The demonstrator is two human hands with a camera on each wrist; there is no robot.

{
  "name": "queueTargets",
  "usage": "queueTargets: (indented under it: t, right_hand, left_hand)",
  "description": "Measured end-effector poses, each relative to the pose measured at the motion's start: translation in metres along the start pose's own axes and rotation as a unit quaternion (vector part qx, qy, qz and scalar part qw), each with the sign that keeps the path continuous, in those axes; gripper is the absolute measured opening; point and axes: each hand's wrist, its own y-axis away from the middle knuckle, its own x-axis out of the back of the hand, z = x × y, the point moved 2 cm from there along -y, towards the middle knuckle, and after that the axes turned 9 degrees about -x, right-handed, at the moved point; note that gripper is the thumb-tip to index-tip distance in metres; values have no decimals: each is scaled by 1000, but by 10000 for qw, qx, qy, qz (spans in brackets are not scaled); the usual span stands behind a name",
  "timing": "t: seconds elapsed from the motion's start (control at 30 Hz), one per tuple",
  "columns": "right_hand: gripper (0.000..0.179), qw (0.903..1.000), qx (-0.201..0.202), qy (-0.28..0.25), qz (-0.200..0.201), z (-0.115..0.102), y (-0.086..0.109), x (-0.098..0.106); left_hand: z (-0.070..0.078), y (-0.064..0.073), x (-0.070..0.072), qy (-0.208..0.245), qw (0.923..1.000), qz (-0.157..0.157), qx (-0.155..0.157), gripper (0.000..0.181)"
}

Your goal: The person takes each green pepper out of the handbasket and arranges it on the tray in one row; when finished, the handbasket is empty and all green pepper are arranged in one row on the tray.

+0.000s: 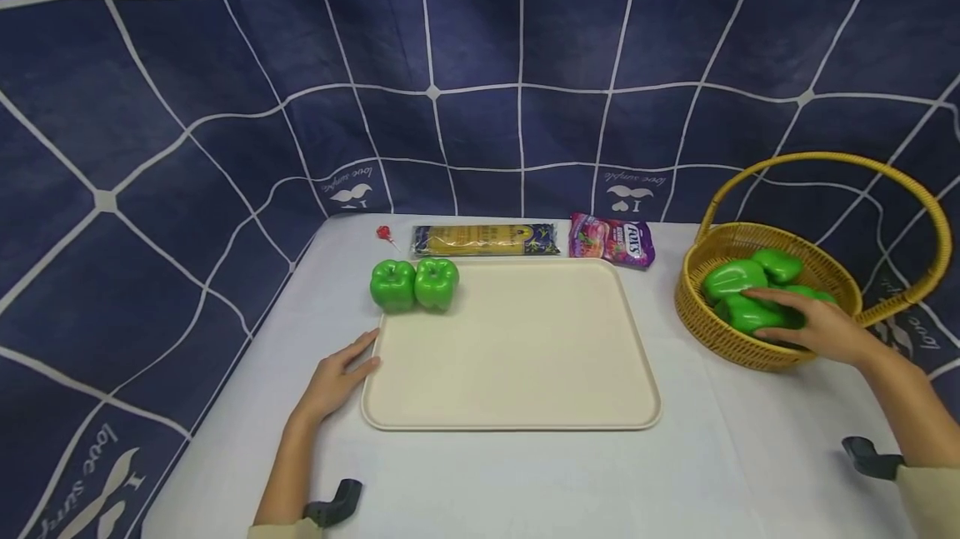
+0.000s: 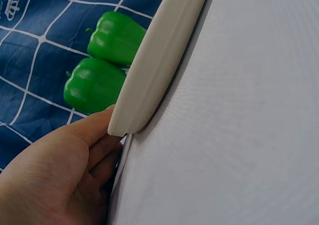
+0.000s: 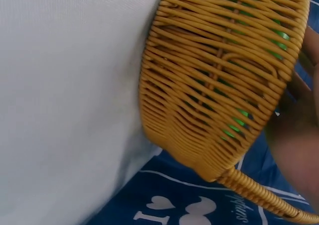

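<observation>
My left hand (image 1: 335, 382) rests at the left edge of a cream rectangular tray (image 1: 517, 356), its fingertips right at the rim. In the left wrist view, the tray's edge (image 2: 149, 70) rises beside the thumb. Two green bell peppers (image 1: 393, 286) sit side by side at the tray's far left corner. My right hand (image 1: 828, 329) reaches into a yellow wicker basket (image 1: 738, 353) and holds a green bell pepper (image 1: 745, 315) between thumb and fingers. Several more green peppers lie around it. In the right wrist view, the basket wall (image 3: 214, 70) hides most of the peppers.
Behind the tray lie a red lollipop (image 1: 384, 232), a long yellow-and-blue pasta packet (image 1: 486, 240) and a purple Fox's candy bag (image 1: 612, 240). The basket's tall arched handle (image 1: 847, 157) stands above its right side. A navy checked cloth (image 1: 480, 47) hangs behind the white table.
</observation>
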Motion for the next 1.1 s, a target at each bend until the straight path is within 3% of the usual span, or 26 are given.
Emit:
queueTargets:
  t: [0.17, 0.57, 0.83, 1.1]
  right_hand:
    - [61, 9983, -540, -92, -173, 2, -3, -2]
    - [80, 9939, -1053, -320, 40, -5, 4, 3]
    - [90, 9897, -820, -673, 961, -24, 9, 15]
    - [80, 9816, -461, -1180, 1428, -59, -3, 16]
  left_hand:
    - [0, 0, 1, -19, 10000, 1, 10, 57]
    - [2, 0, 1, -25, 10000, 6, -3, 57]
    - [1, 0, 1, -32, 10000, -10, 37, 59]
    - [1, 0, 1, 9, 10000, -15, 16, 57]
